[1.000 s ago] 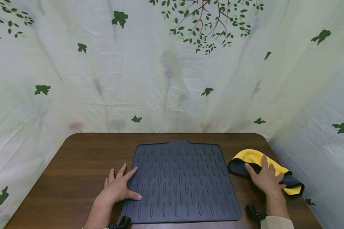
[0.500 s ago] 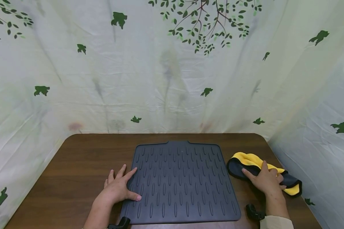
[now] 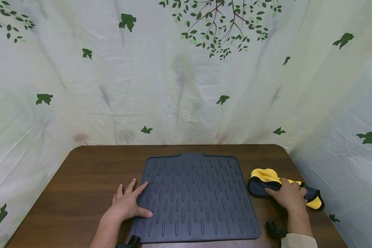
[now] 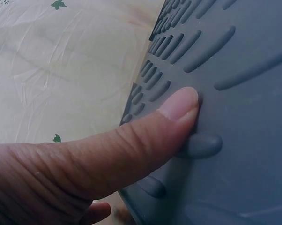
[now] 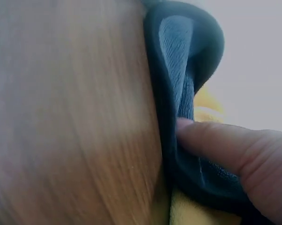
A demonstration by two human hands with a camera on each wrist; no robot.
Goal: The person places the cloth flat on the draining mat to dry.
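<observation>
A dark grey silicone drying mat (image 3: 193, 193) with raised oval ridges and a tab at its far edge lies flat on the wooden table. My left hand (image 3: 127, 205) rests at its left edge with fingers spread; the thumb (image 4: 145, 136) lies on the mat among the ridges. To the mat's right is a crumpled microfibre cloth (image 3: 263, 184), yellow on one side, grey on the other, with black edging. My right hand (image 3: 288, 196) grips the cloth's middle, thumb (image 5: 211, 140) pressed into a grey fold and the other fingers bunching it from the far side.
The brown table (image 3: 90, 182) has rounded far corners. A pale curtain (image 3: 173, 86) printed with leaves hangs behind it and along the right side. Black wrist straps show at both wrists.
The fingers of my right hand have drawn in and bunched the cloth, which is now narrower and more folded. My left hand and the mat have stayed in place.
</observation>
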